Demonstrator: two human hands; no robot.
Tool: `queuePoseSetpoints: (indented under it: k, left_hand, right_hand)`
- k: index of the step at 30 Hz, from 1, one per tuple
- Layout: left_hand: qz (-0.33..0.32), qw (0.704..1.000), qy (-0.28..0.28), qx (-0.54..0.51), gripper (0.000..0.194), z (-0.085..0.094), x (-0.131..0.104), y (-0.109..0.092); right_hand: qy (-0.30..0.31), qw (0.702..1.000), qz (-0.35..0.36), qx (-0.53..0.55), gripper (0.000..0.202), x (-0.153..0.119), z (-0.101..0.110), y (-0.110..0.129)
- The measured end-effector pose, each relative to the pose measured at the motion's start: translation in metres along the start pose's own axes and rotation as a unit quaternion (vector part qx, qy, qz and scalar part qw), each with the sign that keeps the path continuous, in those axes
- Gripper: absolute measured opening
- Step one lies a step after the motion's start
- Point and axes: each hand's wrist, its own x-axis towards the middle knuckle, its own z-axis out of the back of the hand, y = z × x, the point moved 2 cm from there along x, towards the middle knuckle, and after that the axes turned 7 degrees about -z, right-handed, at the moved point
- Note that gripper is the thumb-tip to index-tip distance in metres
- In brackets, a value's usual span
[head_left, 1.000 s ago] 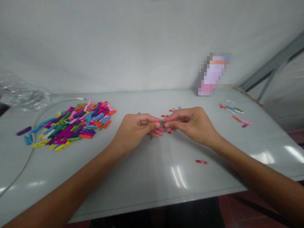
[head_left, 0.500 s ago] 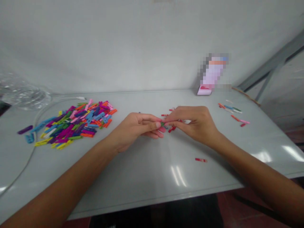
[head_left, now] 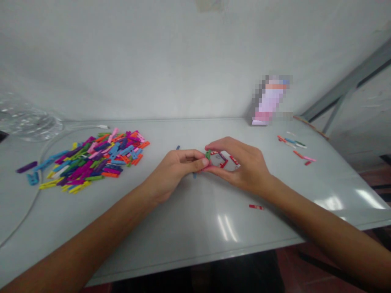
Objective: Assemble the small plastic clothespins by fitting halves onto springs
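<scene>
A small green clothespin (head_left: pixel 208 154) is held up above the middle of the table. My left hand (head_left: pixel 179 169) is closed, pinching its lower part between thumb and fingers. From the other side my right hand (head_left: pixel 246 162) reaches round it, index fingertip at its top and thumb beneath, so the clothespin sits between those two tips. Through the gap of the right hand several red clothespin pieces (head_left: pixel 224 163) show on the table, partly hidden. Thin blue pieces stick out behind and below my left hand (head_left: pixel 194 175).
A heap of multicoloured clothespins (head_left: pixel 91 160) lies at the left, beside a white cable (head_left: pixel 39 195) and clear plastic (head_left: pixel 27 122). One red piece (head_left: pixel 256 207) lies nearer the front edge. Loose coloured pieces (head_left: pixel 295 142) and a blurred upright box (head_left: pixel 269 103) are at the right.
My right hand's index finger and thumb have spread further apart around the green clothespin, which shows more clearly now. My left hand keeps its pinch. The view has shifted slightly.
</scene>
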Motion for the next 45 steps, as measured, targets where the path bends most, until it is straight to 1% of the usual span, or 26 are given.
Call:
queuePoseSetpoints:
  k: [2, 5, 9, 13, 16, 19, 24, 30, 35, 39, 42, 45]
  left_hand:
    - [-0.004, 0.999, -0.026, -0.023, 0.023, -0.003, -0.001, 0.001]
    - [-0.011, 0.997, -0.051, -0.059, 0.024, -0.008, -0.002, 0.000]
    - [-0.021, 0.993, -0.049, -0.102, 0.025, -0.015, -0.005, -0.003]
    - [-0.035, 0.991, -0.046, -0.117, 0.025, -0.021, -0.007, -0.008]
    - [-0.036, 0.991, -0.037, -0.124, 0.025, -0.022, -0.007, -0.010]
    - [-0.029, 0.992, -0.024, -0.119, 0.023, -0.020, -0.006, -0.010]
    - [-0.031, 0.994, -0.029, -0.097, 0.020, -0.017, -0.005, -0.008]
    - [-0.046, 0.996, -0.036, -0.060, 0.021, -0.015, -0.005, -0.007]
    - [-0.045, 0.997, -0.040, -0.057, 0.022, -0.016, -0.005, -0.006]
    - [-0.059, 0.996, -0.028, -0.056, 0.019, -0.019, -0.005, -0.007]
    - [-0.067, 0.997, -0.031, -0.032, 0.018, -0.020, -0.006, -0.008]
    - [-0.080, 0.995, -0.051, 0.013, 0.016, -0.020, -0.008, -0.012]
  right_hand:
    - [-0.027, 0.999, 0.008, -0.020, 0.033, -0.002, -0.004, 0.003]
    - [-0.047, 0.997, 0.026, -0.054, 0.037, -0.005, -0.006, 0.008]
    - [-0.070, 0.992, 0.054, -0.089, 0.039, -0.007, -0.006, 0.013]
    - [-0.096, 0.990, 0.070, -0.070, 0.037, -0.008, -0.006, 0.017]
    - [-0.102, 0.991, 0.064, -0.053, 0.037, -0.008, -0.007, 0.019]
    - [-0.092, 0.994, 0.048, -0.023, 0.035, -0.006, -0.006, 0.018]
    - [-0.023, 0.999, 0.002, 0.035, 0.030, 0.001, -0.001, 0.010]
    - [-0.039, 0.998, 0.005, 0.046, 0.024, 0.001, 0.002, 0.010]
    - [-0.049, 0.999, -0.001, 0.006, 0.027, -0.002, 0.004, 0.010]
    - [-0.063, 0.998, 0.006, 0.001, 0.029, -0.003, 0.005, 0.007]
    - [-0.054, 0.998, -0.006, 0.012, 0.030, -0.003, 0.005, 0.005]
    - [-0.027, 0.997, -0.035, 0.060, 0.033, 0.000, 0.004, 0.003]
